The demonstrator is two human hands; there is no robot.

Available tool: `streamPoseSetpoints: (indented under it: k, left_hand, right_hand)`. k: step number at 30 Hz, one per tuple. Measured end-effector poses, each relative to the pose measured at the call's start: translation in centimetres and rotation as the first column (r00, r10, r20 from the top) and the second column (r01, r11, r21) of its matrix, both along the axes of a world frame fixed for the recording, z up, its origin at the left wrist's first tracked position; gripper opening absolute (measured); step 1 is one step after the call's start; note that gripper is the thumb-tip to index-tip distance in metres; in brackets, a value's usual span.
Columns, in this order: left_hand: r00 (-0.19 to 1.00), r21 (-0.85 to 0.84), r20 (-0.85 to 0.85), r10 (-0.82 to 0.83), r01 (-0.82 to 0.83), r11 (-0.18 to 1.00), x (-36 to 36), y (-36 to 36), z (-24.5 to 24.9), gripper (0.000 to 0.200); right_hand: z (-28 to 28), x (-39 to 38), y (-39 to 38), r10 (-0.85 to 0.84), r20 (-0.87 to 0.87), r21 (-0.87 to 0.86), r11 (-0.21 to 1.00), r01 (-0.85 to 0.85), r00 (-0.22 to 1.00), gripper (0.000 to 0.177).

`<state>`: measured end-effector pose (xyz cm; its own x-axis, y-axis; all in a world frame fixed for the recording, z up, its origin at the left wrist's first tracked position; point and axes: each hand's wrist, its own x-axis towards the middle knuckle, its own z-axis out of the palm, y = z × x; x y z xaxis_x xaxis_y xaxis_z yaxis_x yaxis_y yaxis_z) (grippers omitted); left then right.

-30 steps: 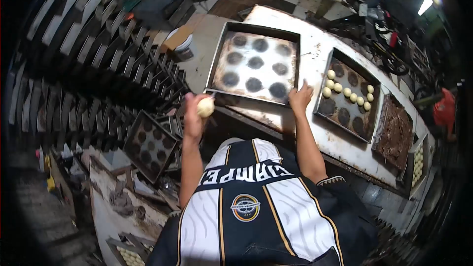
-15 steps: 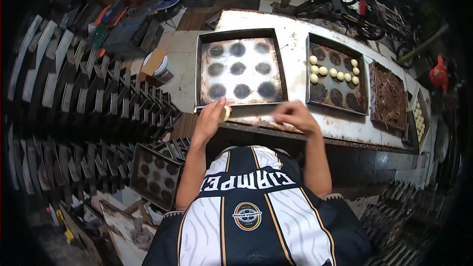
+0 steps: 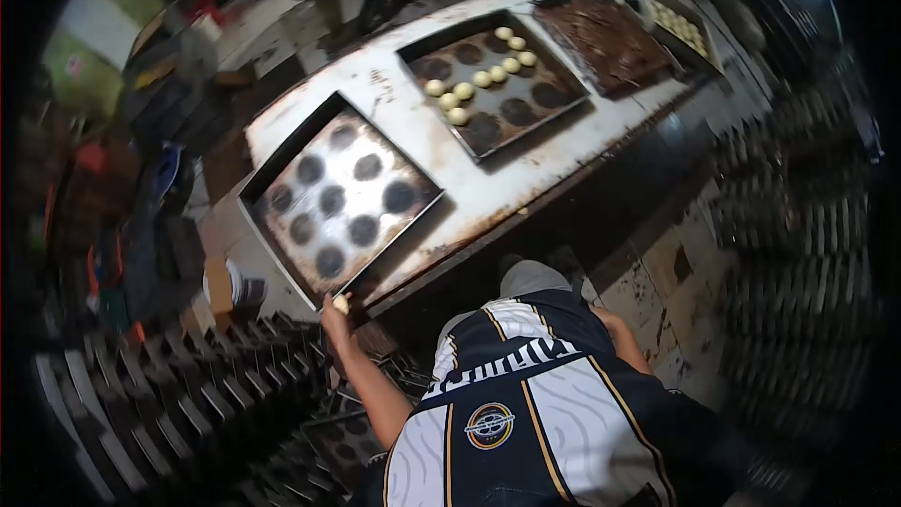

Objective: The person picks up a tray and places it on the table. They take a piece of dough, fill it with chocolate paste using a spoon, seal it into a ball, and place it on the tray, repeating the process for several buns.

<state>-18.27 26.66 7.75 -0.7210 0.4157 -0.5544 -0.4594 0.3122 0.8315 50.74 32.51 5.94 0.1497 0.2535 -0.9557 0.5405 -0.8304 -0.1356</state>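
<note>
My left hand (image 3: 334,314) is at the near corner of a square metal tray (image 3: 298,271), closed on a pale dough ball (image 3: 342,304). Dark round marks spot the tray's floor, and no balls lie in it. My right arm (image 3: 627,338) is drawn back beside my shirt; its fingers are hidden, so what they hold cannot be told. Further right, a second tray (image 3: 486,154) carries several pale dough balls (image 3: 481,79) in joined rows.
The trays stand on a long white table (image 3: 394,131). Beyond the second tray are a tray of brown paste (image 3: 601,42) and a box of pale balls (image 3: 678,26). Stacked metal trays (image 3: 202,404) rise at left and more (image 3: 788,225) at right. A bucket (image 3: 246,287) stands left.
The view has turned right, so the table now slants. My right hand has gone from above the table's edge back to my side. My left hand stays at the tray's corner with the dough ball.
</note>
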Motion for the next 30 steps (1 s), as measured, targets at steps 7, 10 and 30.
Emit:
streamPoseSetpoints:
  k: [7, 10, 30]
  left_hand:
    - [0.958, -0.14, -0.275, 0.081, -0.123, 0.982, -1.2, 2.3, 1.0, 0.06]
    - [0.977, -0.365, -0.173, -0.122, 0.051, 0.929, -1.2, 2.2, 3.5, 0.069]
    - [0.834, 0.388, 0.086, -0.544, 0.475, 0.79, 44.0, 43.6, 17.2, 0.023]
  right_hand:
    - [-7.3, 3.3, 1.1, 0.04, -0.043, 0.611, 0.791, -0.006, 0.998, 0.032]
    - [-1.4, 0.9, 10.2, -0.049, 0.106, 0.869, 0.49, -0.068, 0.993, 0.022]
    - [11.4, 8.4, 67.1, 0.432, 0.689, 0.611, 0.086, -0.787, 0.583, 0.009]
